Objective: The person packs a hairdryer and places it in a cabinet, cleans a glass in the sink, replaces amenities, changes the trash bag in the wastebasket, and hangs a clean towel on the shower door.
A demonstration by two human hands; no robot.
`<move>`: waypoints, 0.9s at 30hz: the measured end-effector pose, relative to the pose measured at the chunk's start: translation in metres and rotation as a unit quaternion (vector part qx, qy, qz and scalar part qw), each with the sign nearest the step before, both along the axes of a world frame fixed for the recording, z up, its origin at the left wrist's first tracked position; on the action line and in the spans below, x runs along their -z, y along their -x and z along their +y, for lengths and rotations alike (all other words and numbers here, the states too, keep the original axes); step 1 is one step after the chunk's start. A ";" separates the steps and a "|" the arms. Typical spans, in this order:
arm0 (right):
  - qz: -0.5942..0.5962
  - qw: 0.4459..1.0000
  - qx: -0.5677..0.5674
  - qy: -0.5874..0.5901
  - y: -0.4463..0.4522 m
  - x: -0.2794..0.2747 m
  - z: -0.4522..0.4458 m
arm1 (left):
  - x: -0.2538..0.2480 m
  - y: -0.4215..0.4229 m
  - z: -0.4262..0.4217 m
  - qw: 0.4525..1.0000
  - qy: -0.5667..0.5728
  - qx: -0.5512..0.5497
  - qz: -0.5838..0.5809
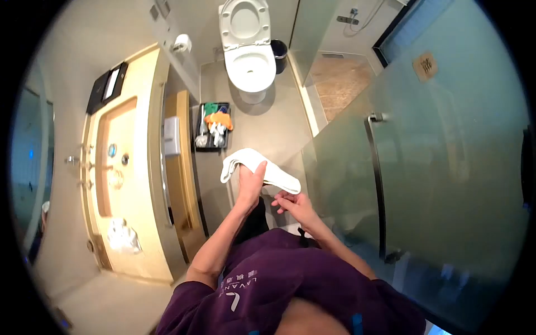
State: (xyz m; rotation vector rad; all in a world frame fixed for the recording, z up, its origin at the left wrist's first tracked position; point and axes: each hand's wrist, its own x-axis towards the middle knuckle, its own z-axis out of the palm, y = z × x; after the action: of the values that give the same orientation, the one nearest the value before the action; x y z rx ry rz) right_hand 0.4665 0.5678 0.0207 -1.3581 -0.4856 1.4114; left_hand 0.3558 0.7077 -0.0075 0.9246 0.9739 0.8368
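Observation:
A folded white cloth [259, 167] hangs in front of my body over the bathroom floor. My left hand [251, 182] grips it, with the thumb on top and the fingers hidden beneath the fold. Just below the cloth's right end is my right hand [291, 204], its fingers curled and partly apart; whether it touches the cloth is unclear. Beyond the cloth, a black tray [211, 149] on the floor holds an orange cloth [219, 120], a green cloth [210, 108] and some white items.
A toilet [254, 70] with its lid raised stands ahead, beside a black bin [280, 51]. On the left is a counter [146, 184] with a sink [116, 167] and white cloths [123, 237]. A glass door [435, 167] with a black handle [377, 184] is close on the right.

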 end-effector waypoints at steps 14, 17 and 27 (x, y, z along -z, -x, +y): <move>-0.053 0.998 0.013 0.037 -0.117 -0.030 0.189 | -0.097 -0.160 0.257 0.968 0.019 0.242 -0.062; -0.060 0.997 0.036 0.015 -0.162 -0.025 0.221 | -0.108 -0.210 0.310 0.955 -0.011 0.294 -0.047; -0.059 0.980 0.191 -0.016 -0.312 -0.035 0.308 | -0.166 -0.421 0.403 0.892 -0.103 0.436 -0.060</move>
State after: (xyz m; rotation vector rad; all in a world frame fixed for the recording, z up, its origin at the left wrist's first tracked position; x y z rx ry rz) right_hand 0.7782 0.8760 0.0554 -1.4276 -0.3013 1.0098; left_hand 0.7767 1.1105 0.1582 1.3248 0.2774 0.2140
